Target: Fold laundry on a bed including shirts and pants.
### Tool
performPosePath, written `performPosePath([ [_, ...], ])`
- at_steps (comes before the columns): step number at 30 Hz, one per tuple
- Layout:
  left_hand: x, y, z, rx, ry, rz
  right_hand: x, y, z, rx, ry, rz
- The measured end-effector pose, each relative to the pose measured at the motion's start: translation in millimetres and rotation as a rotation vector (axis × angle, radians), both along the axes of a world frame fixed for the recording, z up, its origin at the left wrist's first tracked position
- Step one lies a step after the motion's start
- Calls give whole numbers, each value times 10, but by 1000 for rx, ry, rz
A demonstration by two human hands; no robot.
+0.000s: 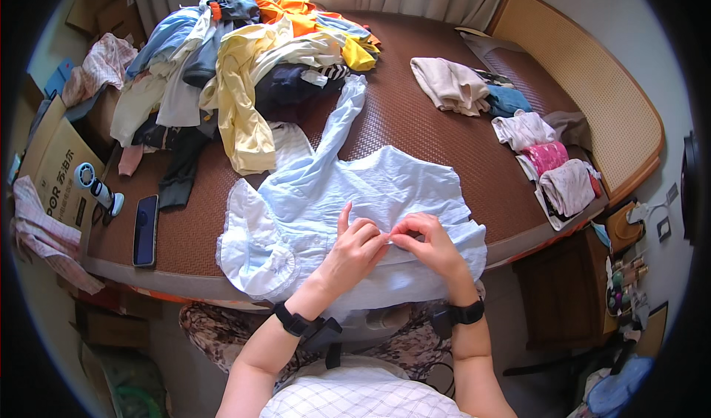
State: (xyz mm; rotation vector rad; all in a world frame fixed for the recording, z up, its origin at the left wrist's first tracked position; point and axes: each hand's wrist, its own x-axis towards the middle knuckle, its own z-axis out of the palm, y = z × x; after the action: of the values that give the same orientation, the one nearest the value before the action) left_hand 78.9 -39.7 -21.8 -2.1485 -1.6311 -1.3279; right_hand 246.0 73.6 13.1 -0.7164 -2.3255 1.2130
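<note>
A light blue long-sleeved blouse (355, 182) lies spread on the bed's edge before me. Its wide white lace-trimmed collar (253, 251) points left, and one sleeve (350, 112) stretches away towards the clothes pile. My left hand (355, 248) pinches the blouse's front, with one finger raised off the fabric. Close against it, my right hand (427, 243) grips the same spot between thumb and forefinger. The fingertips of both hands meet there and hide the small part they hold.
A heap of loose clothes (239, 73) covers the bed's far left. Folded garments (566, 187) sit at the right by the cane headboard (589, 79). On the left lie a smartphone (145, 232) and a small handheld fan (100, 190), near a cardboard box (61, 179).
</note>
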Motion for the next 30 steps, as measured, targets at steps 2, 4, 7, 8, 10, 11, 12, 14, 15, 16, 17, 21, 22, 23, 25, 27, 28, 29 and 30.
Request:
performPosePath([
  [2,-5,-5,-4,-21,-4,1,19,-34,39,151,10,64],
  [4,6,-4,-6,-44,-9,-1,18,-95,68,455,53,43],
  [7,-6,12,4,-91,-105,-19,-9,-99,-28,541,71,3],
  [8,-21,13,5,-104,-120,-35,-12,-110,-21,541,69,1],
  [10,-48,12,-1,-119,-132,-46,-38,-129,-12,503,103,-15],
  [11,-57,12,-4,-126,-162,-53,-45,-126,-29,501,105,-14],
  [12,-56,16,-6,-132,-193,-62,-40,-119,-49,461,118,-6],
  [14,-57,26,-4,-135,-218,-63,-39,-117,-61,419,132,2],
  [15,-55,28,-4,-137,-244,-62,-39,-120,-61,407,141,9],
  [16,-54,32,-7,-138,-244,-63,-36,-122,-60,395,150,15],
  [17,-55,38,-12,-136,-255,-53,-28,-119,-54,395,150,14],
  [21,-48,60,-35,-156,-222,-20,39,-121,-4,456,82,-31],
  [22,-48,57,-26,-154,-219,-23,58,-123,11,545,65,-69],
  [23,-43,50,-11,-175,-194,-5,105,-112,37,547,67,-73],
  [25,-45,22,12,-193,-167,14,260,-75,137,637,35,-173],
  [27,-11,25,43,-259,-132,43,444,-20,231,659,-29,-196],
  [28,40,25,79,-255,-132,33,532,28,202,672,-57,-227],
  [29,102,7,132,-240,-68,62,590,57,190,685,-86,-259],
  [30,168,-10,184,-227,-5,94,594,42,217,672,-115,-289],
])
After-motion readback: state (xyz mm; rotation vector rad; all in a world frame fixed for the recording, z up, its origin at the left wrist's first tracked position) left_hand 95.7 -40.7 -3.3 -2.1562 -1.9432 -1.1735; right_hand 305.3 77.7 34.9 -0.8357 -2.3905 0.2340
